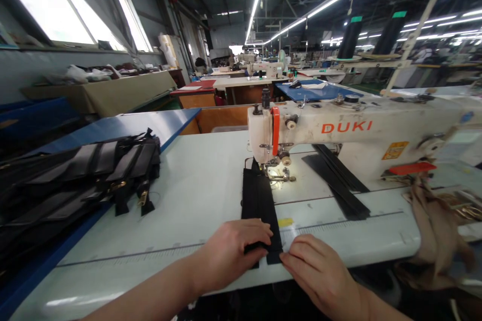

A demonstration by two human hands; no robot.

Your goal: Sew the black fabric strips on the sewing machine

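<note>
The left hand point(233, 253) and right hand point(320, 273) are bare. Both forearms, on the near side of the sewing machine point(350, 135), are uncovered to the picture's edge.

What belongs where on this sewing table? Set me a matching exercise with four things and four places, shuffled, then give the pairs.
Things
1. black strip
2. strap pile
3. tan cloth
4. left hand

Places
A. hanging over the right edge of the table
B. closed on the near end of the strip
C. lying from under the head of the sewing machine toward the person
D. far left, on the blue board

Pairs: 1-C, 2-D, 3-A, 4-B
</note>
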